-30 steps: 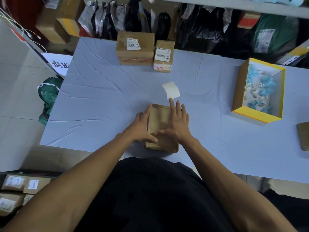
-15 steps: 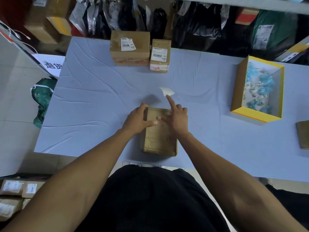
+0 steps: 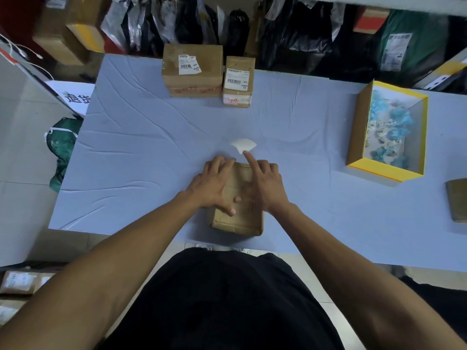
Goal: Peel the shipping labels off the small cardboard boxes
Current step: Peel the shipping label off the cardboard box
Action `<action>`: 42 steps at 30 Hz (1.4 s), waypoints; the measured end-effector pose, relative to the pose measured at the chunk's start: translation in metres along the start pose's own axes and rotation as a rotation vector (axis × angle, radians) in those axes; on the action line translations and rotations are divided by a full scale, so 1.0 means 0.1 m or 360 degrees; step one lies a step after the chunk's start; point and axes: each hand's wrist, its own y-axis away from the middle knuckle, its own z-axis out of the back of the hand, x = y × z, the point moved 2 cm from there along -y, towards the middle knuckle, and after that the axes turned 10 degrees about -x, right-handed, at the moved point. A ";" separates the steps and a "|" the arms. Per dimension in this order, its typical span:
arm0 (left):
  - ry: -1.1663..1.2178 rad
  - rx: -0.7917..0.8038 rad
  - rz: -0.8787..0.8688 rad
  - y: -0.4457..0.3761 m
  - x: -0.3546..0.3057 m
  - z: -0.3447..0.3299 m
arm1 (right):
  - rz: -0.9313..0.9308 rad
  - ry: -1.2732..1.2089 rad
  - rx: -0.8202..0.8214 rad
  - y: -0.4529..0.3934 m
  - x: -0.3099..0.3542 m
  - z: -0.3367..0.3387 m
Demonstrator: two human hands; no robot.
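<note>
Box (image 3: 237,198) at near counter (image 3: 151,147) edge under both flat, open hands, left (image 3: 214,184) and right (image 3: 262,184), gripping nothing; peeled label (image 3: 243,145) clings to right forefinger: risk it re-sticks to counter or box if dragged down.

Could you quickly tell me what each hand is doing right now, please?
Left hand: open, resting on the box.
Right hand: open, peeled label at its fingertip.

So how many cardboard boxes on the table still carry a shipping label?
2: the larger box and the narrower box at the far edge. Hands cover part of the near box.
</note>
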 end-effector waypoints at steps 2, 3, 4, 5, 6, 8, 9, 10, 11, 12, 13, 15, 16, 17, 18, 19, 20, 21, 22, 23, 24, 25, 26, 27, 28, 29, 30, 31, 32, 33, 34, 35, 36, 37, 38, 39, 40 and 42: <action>0.0187 -0.0116 0.0126 -0.07 -0.03 0.04 | -0.0118 -0.0204 -0.0109 -0.07 -0.03 0.03; 0.0241 -0.0162 0.0167 -0.11 -0.07 0.07 | -0.0196 -0.0334 -0.0146 -0.10 -0.05 0.07; 0.0243 -0.0178 0.0172 -0.13 -0.11 0.09 | -0.0236 -0.0443 -0.0150 -0.11 -0.09 0.09; 0.0183 -0.0156 0.0126 -0.13 -0.15 0.09 | -0.0218 -0.0488 -0.0100 -0.09 -0.12 0.10; 0.0065 -0.0101 0.0031 -0.12 -0.19 0.06 | -0.0147 -0.0459 -0.0021 -0.05 -0.17 0.10; -0.0226 0.0050 -0.0181 -0.07 -0.23 -0.01 | 0.0036 -0.0250 0.0167 0.06 -0.22 0.09; -0.0337 0.0101 -0.0244 -0.05 -0.24 -0.04 | 0.0099 -0.0134 0.0247 0.12 -0.22 0.09; -0.0410 0.0108 -0.0277 -0.04 -0.24 -0.07 | 0.0118 -0.0059 0.0302 0.16 -0.22 0.06; -0.0462 0.0073 -0.0298 -0.04 -0.25 -0.08 | 0.0122 -0.0014 0.0299 0.20 -0.21 0.05; -0.0502 0.0016 -0.0307 -0.05 -0.27 -0.07 | 0.0126 0.0004 0.0250 0.20 -0.20 0.04; -0.0510 -0.0039 -0.0298 -0.07 -0.29 -0.05 | 0.0130 0.0016 0.0178 0.18 -0.18 0.06; -0.0376 -0.0093 -0.0220 -0.16 -0.31 0.02 | 0.0103 0.0018 0.0085 0.09 -0.20 0.06; -0.0239 -0.0103 -0.0140 -0.21 -0.29 0.05 | 0.0063 -0.0003 0.0038 0.04 -0.22 0.08; -0.0081 -0.0109 -0.0042 -0.25 -0.25 0.08 | -0.0008 -0.0048 -0.0003 -0.02 -0.24 0.09; 0.0074 -0.0123 0.0048 -0.29 -0.21 0.10 | -0.0099 -0.0128 -0.0043 -0.07 -0.25 0.11; 0.0206 -0.0159 0.0108 -0.31 -0.17 0.10 | -0.0187 -0.0222 -0.0069 -0.11 -0.25 0.14; 0.0297 -0.0212 0.0127 -0.31 -0.15 0.10 | -0.0242 -0.0297 -0.0090 -0.14 -0.26 0.15; 0.0340 -0.0261 0.0120 -0.28 -0.15 0.08 | -0.0258 -0.0354 -0.0118 -0.15 -0.25 0.17; 0.0357 -0.0291 0.0111 -0.23 -0.16 0.07 | -0.0270 -0.0403 -0.0135 -0.13 -0.24 0.18; 0.0380 -0.0286 0.0133 -0.14 -0.17 0.05 | -0.0281 -0.0458 -0.0140 -0.09 -0.24 0.20; 0.0426 -0.0247 0.0181 -0.05 -0.17 0.02 | -0.0290 -0.0502 -0.0135 -0.01 -0.23 0.20; 0.0481 -0.0189 0.0228 0.05 -0.16 -0.01 | -0.0286 -0.0531 -0.0122 0.08 -0.23 0.21; 0.0526 -0.0122 0.0255 0.15 -0.14 -0.04 | -0.0273 -0.0550 -0.0104 0.18 -0.23 0.20; 0.0544 -0.0059 0.0259 0.25 -0.12 -0.08 | -0.0262 -0.0572 -0.0076 0.28 -0.23 0.19; 0.0547 -0.0009 0.0251 0.34 -0.09 -0.12 | -0.0251 -0.0598 -0.0047 0.39 -0.22 0.17; 0.0546 0.0028 0.0234 0.42 -0.08 -0.16 | -0.0245 -0.0629 -0.0009 0.49 -0.21 0.16; 0.0545 0.0050 0.0215 0.49 -0.06 -0.19 | -0.0231 -0.0660 0.0035 0.58 -0.18 0.15; 0.0541 0.0064 0.0193 0.54 -0.05 -0.22 | -0.0212 -0.0686 0.0088 0.67 -0.15 0.13; 0.0531 0.0075 0.0164 0.58 -0.05 -0.24 | -0.0191 -0.0699 0.0136 0.74 -0.13 0.11; 0.0513 0.0089 0.0132 0.62 -0.04 -0.25 | -0.0169 -0.0692 0.0171 0.80 -0.10 0.08; 0.0493 0.0108 0.0098 0.66 -0.03 -0.27 | -0.0156 -0.0670 0.0197 0.85 -0.08 0.05; 0.0473 0.0129 0.0071 0.70 -0.02 -0.29 | -0.0149 -0.0643 0.0219 0.89 -0.06 0.02; 0.0458 0.0145 0.0057 0.73 -0.02 -0.31 | -0.0138 -0.0623 0.0236 0.92 -0.05 0.00; 0.0445 0.0144 0.0053 0.76 -0.01 -0.33 | -0.0125 -0.0614 0.0253 0.93 -0.05 -0.02; 0.0429 0.0120 0.0051 0.77 -0.01 -0.34 | -0.0119 -0.0606 0.0271 0.93 -0.05 -0.04; 0.0409 0.0090 0.0055 0.77 -0.01 -0.36 | -0.0119 -0.0591 0.0284 0.93 -0.05 -0.05; 0.0390 0.0066 0.0066 0.76 0.00 -0.37 | -0.0121 -0.0565 0.0285 0.92 -0.06 -0.06; 0.0362 0.0044 0.0099 0.73 0.00 -0.39 | -0.0138 -0.0505 0.0264 0.90 -0.05 -0.06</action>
